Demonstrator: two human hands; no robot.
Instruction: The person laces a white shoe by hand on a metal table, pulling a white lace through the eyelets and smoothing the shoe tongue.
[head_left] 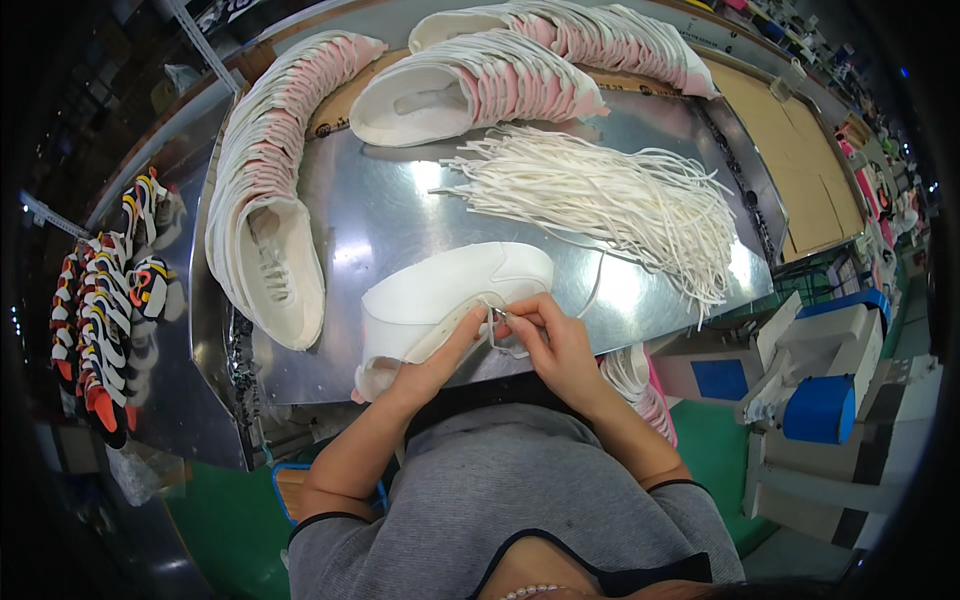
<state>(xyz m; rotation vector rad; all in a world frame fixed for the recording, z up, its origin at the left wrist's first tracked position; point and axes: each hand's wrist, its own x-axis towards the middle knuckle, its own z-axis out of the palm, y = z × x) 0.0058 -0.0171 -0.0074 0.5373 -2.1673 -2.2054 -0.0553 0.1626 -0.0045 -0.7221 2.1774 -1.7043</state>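
A white shoe upper (455,285) lies on its side at the near edge of the metal table. My left hand (440,358) is closed on its eyelet edge, thumb pointing toward the eyelets. Beside it, my right hand (555,345) pinches a white shoelace (494,338) close to the eyelets. A small shiny, metal-looking piece (500,313) shows at the right fingertips; its kind is too small to make out. The lace loops below the fingers. Past the upper, to the right, a thick bundle of loose white shoelaces (610,205) is spread on the table.
Nested rows of white-and-pink shoe uppers curve along the table's left side (265,190) and back (480,90). Brown cardboard (795,150) lies at the right. Colourful shoe parts (105,310) sit far left. A grey machine with blue parts (818,408) stands right of me.
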